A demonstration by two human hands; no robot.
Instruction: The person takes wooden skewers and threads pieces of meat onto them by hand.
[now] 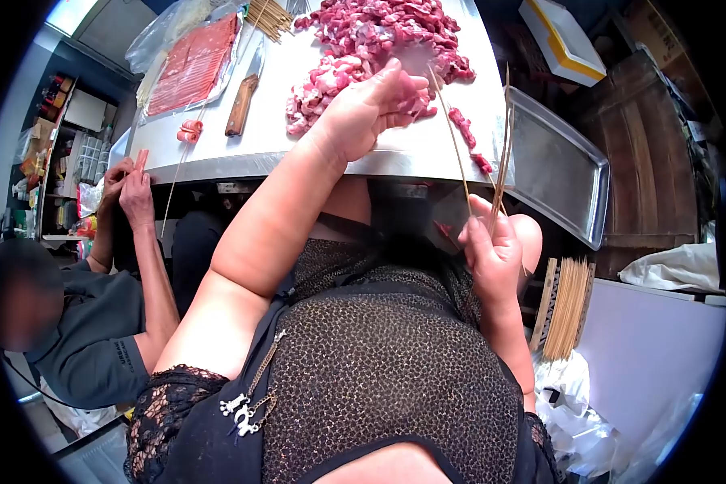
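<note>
My left hand [361, 113] reaches over the table [242, 165] to the pile of raw meat pieces [379, 36], its fingers bent but apart at the pile's near edge. Closed around several thin wooden skewers [502, 149], my right hand [494, 250] is in front of the table's near edge at the right. The skewers point up and fan apart. Red meat pieces [462, 129] on one skewer lie at the table's right edge, and its lower end runs toward my right hand.
A co-worker [97, 323] at the left holds a rolled pink slice. On the table are a wooden-handled knife [240, 106], sliced meat on plastic [194, 68], meat rolls [189, 131] and loose skewers [271, 16]. A metal tray [552, 161] and a skewer box [565, 310] are at the right.
</note>
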